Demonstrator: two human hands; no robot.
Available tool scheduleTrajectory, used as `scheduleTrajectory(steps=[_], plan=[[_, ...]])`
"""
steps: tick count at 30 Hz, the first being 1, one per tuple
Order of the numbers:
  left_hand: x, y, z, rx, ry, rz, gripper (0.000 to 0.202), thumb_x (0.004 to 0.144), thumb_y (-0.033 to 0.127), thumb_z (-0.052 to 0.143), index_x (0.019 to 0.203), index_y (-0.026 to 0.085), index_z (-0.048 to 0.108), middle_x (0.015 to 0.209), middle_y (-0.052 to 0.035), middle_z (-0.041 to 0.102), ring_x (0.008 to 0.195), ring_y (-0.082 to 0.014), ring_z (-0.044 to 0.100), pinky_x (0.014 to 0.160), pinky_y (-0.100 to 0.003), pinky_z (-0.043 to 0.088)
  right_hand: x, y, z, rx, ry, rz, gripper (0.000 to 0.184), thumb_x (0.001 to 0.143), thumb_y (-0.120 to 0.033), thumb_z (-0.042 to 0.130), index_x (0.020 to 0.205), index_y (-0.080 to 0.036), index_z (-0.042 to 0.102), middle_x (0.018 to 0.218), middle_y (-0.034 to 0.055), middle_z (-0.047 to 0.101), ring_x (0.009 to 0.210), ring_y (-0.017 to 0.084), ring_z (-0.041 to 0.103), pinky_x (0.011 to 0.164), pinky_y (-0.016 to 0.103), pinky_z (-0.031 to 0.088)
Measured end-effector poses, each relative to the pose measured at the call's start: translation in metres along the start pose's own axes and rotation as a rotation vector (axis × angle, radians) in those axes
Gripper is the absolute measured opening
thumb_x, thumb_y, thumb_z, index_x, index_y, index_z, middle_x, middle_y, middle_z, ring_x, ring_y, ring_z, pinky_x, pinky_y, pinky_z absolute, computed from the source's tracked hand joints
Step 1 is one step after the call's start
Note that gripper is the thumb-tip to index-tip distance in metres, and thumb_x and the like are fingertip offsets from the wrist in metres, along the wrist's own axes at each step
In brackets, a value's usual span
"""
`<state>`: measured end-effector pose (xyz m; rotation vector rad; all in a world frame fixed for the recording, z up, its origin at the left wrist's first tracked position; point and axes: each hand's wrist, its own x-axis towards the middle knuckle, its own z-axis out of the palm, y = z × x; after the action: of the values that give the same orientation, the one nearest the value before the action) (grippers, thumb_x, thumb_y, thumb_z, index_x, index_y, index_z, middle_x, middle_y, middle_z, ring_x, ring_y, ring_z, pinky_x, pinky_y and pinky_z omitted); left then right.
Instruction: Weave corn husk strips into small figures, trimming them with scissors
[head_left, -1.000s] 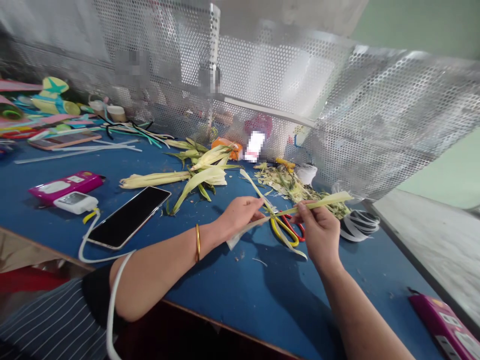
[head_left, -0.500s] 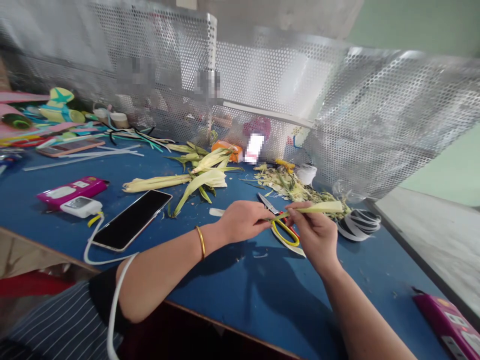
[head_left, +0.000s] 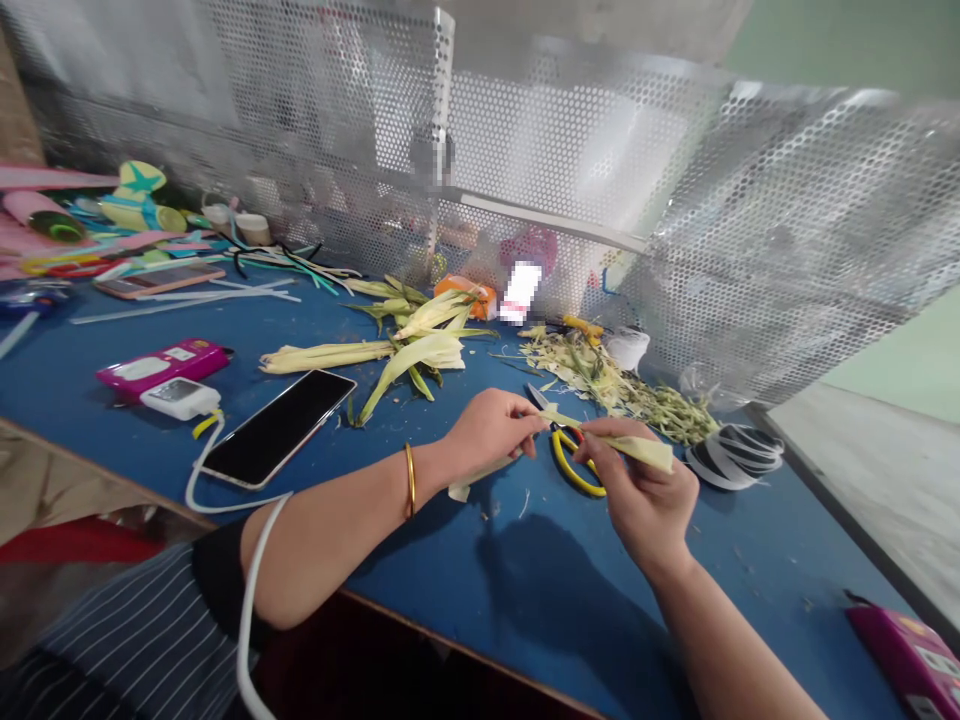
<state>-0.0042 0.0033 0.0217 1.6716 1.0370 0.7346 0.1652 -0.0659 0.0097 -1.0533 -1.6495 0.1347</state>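
The left hand (head_left: 493, 432) and right hand (head_left: 651, 500) pinch a pale husk strip (head_left: 649, 452) between them, each grip narrow on it, above scissors (head_left: 561, 460) on the bench (head_left: 480, 590). From the hands, husks (head_left: 427, 350) lie at ten o'clock, a scrap heap (head_left: 589, 375) at twelve.

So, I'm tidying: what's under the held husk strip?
Below the strip, scissors lie on the blue table. The yellow handle shows; the right hand mostly covers the red one. What's under that hand is hidden.
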Motion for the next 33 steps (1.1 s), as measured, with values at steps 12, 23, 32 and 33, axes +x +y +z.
scheduleTrajectory(steps=[12,23,32,33], plan=[[0.003,0.0,0.0,-0.58,-0.047,-0.282,0.018,0.078,0.029,0.062,0.071,0.014,0.064,0.062,-0.0005,0.06,0.049,-0.0086,0.053,0.045,-0.021,0.032,-0.007,-0.001,0.015,-0.374,-0.191,-0.354,0.02,0.091,-0.013,0.054,0.109,-0.018,0.063,0.091,0.0078,0.07,0.08,0.019,0.065,0.071,0.032,0.049],[0.009,0.002,-0.005,-0.913,-0.054,-0.395,0.015,0.089,0.022,0.056,0.087,0.013,0.068,0.085,-0.0069,0.073,0.043,-0.0032,0.045,0.036,-0.015,0.025,-0.009,0.003,0.025,-0.287,-0.378,-0.176,0.016,0.097,-0.016,0.041,0.097,-0.018,0.057,0.081,0.0053,0.065,0.069,0.016,0.062,0.062,0.027,0.046],[0.01,0.0,-0.007,-1.045,-0.034,-0.423,0.014,0.091,0.017,0.054,0.087,0.012,0.066,0.082,-0.0064,0.072,0.055,-0.0081,0.062,0.053,-0.018,0.053,-0.006,-0.003,0.018,-0.617,-0.245,-0.453,0.019,0.095,-0.025,0.051,0.106,-0.015,0.063,0.066,0.0029,0.062,0.061,0.018,0.058,0.062,0.031,0.039],[0.009,0.001,-0.007,-1.052,-0.029,-0.425,0.014,0.091,0.017,0.054,0.087,0.012,0.066,0.081,-0.006,0.072,0.055,-0.0078,0.062,0.052,-0.017,0.052,-0.006,-0.004,0.017,-0.62,-0.215,-0.459,0.017,0.094,-0.023,0.052,0.104,-0.015,0.064,0.066,0.003,0.062,0.062,0.018,0.058,0.064,0.031,0.039]])
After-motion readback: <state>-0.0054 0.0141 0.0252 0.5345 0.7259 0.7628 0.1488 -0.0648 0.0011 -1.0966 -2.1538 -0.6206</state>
